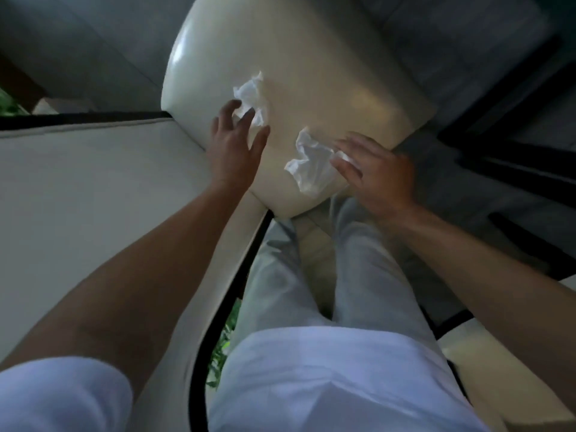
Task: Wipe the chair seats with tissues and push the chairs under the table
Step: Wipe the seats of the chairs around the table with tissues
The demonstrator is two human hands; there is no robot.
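Looking straight down on a cream chair seat [311, 73], glossy, catching light at its far left corner. Two crumpled white tissues lying on it. Left hand [232, 148] spread wide, fingers straight, fingertips [249, 115] touching the near edge of the far tissue [251, 95]. Right hand [377, 176] also opened flat, fingers pressing down on the right end of the near tissue [307, 165], close to the seat's front edge. Nothing gripped by either hand, just flat contact. Pale trousers [299, 275] and a white shirt [327, 375] below, right up against the seat's front corner. White surface [93, 198] with a dark rim just beside the seat on the left. Grey floor [93, 42] beyond.
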